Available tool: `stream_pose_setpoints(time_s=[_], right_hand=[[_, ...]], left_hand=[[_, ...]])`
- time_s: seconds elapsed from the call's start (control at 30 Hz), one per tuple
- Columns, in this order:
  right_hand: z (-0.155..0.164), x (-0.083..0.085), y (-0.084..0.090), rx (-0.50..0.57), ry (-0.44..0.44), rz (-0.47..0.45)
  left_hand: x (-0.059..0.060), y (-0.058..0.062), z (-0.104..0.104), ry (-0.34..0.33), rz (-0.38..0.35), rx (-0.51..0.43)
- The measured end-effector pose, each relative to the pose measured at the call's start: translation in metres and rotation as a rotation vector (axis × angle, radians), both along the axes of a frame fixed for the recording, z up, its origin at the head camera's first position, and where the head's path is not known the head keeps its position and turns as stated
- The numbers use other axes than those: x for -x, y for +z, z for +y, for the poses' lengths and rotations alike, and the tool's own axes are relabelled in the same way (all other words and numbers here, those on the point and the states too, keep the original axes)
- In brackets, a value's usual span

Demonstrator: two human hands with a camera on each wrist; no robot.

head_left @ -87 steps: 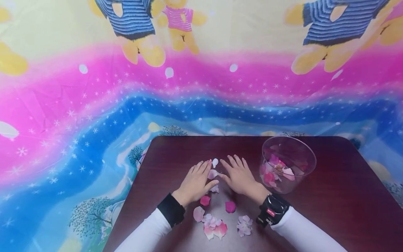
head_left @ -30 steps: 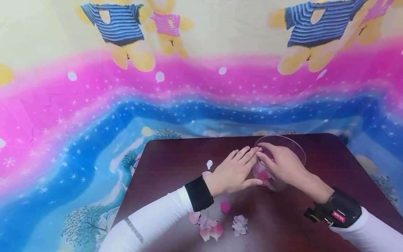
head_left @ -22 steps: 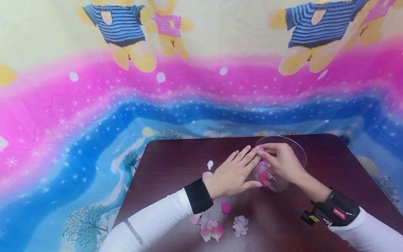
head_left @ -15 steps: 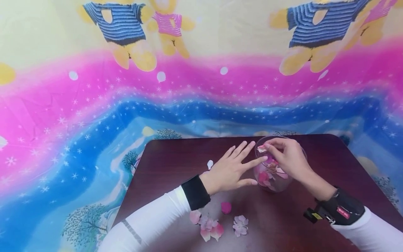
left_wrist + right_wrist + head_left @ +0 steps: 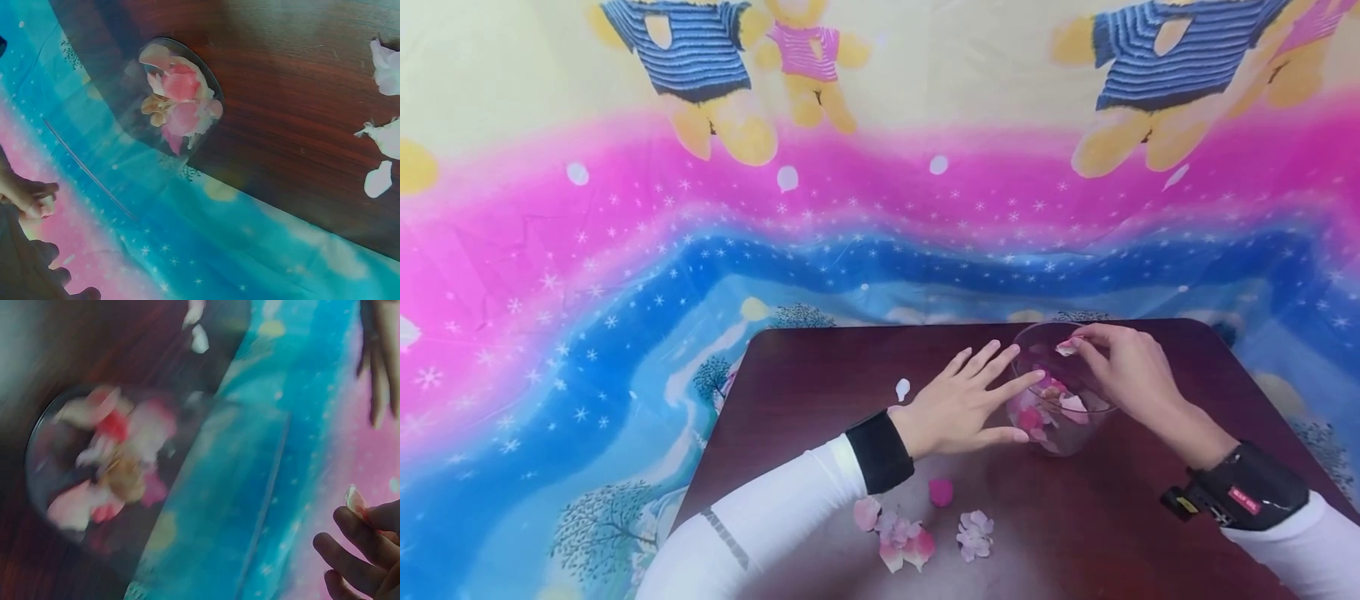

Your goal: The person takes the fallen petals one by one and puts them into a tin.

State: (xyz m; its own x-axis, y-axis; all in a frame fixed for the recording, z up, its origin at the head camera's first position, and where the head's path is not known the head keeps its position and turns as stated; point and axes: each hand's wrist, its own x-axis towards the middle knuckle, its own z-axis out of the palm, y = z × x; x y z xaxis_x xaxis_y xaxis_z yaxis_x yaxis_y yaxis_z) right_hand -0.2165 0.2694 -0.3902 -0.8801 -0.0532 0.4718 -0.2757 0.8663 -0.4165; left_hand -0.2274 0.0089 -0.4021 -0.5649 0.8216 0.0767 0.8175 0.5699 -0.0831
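Right hand (image 5: pixel 1138 367) pinches a petal (image 5: pixel 1066 346), presumably for its thinness; left hand (image 5: pixel 962 408), fingers spread, hovers near the bowl (image 5: pixel 1063 443) toward the far edge of the counter (image 5: pixel 820 375).

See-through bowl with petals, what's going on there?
A person's right hand pinches a small pink and white petal, seemingly above a clear, round-rimmed bowl. The left hand is spread beside the bowl, fingers straight; whether it touches is hard to tell. Pink and white petals lie inside the bowl, and loose pink petals lie on the dark reddish-brown table.
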Motion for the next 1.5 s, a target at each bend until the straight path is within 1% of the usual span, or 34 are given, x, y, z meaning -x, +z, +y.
stream_pose_setpoints(time_s=[0.13,0.23,0.3,0.37,0.43,0.5,0.57,0.63,0.77,0.9,0.97,1.07,1.17,1.3,1.4,1.5], right_hand=[[0.009,0.004,-0.009,-0.081,-0.017,-0.039],[0.012,0.008,-0.016,-0.189,-0.006,-0.073],[0.014,0.011,-0.021,-0.278,0.014,-0.128],[0.017,0.013,-0.026,-0.358,0.035,-0.204],[0.017,0.013,-0.031,-0.399,0.053,-0.286],[0.016,0.012,-0.034,-0.399,0.057,-0.327],[0.013,0.01,-0.034,-0.374,0.064,-0.313],[0.008,0.006,-0.034,-0.339,0.074,-0.272],[-0.009,-0.004,-0.032,-0.296,0.101,-0.146],[-0.032,-0.015,-0.032,-0.248,0.135,-0.047],[-0.045,-0.022,-0.034,-0.226,0.159,-0.018],[-0.063,-0.029,-0.042,-0.22,0.185,0.009],[-0.082,-0.034,-0.054,-0.211,0.206,-0.016],[-0.111,-0.039,-0.072,-0.184,0.24,-0.089],[-0.131,-0.04,-0.088,-0.177,0.258,-0.136],[-0.147,-0.037,-0.105,-0.175,0.271,-0.175]], left_hand=[[0.0,0.0,0.003,0.008,-0.01,0.014],[0.0,-0.002,0.003,0.022,-0.01,0.017],[-0.001,-0.005,0.002,0.031,-0.013,0.017],[-0.001,-0.008,0.0,0.036,-0.019,0.016],[-0.002,-0.01,-0.002,0.038,-0.028,0.013],[-0.002,-0.013,-0.004,0.038,-0.036,0.008],[-0.001,-0.014,-0.006,0.041,-0.043,0.003],[0.0,-0.015,-0.009,0.052,-0.052,-0.004],[0.001,-0.017,-0.018,0.088,-0.073,-0.039],[0.002,-0.022,-0.034,0.128,-0.057,-0.075],[0.003,-0.025,-0.043,0.15,-0.046,-0.084],[0.004,-0.032,-0.057,0.185,-0.044,-0.099],[0.004,-0.041,-0.073,0.23,-0.062,-0.129],[0.0,-0.057,-0.097,0.292,-0.104,-0.168],[-0.003,-0.068,-0.112,0.331,-0.128,-0.18],[-0.005,-0.079,-0.125,0.364,-0.132,-0.191]])
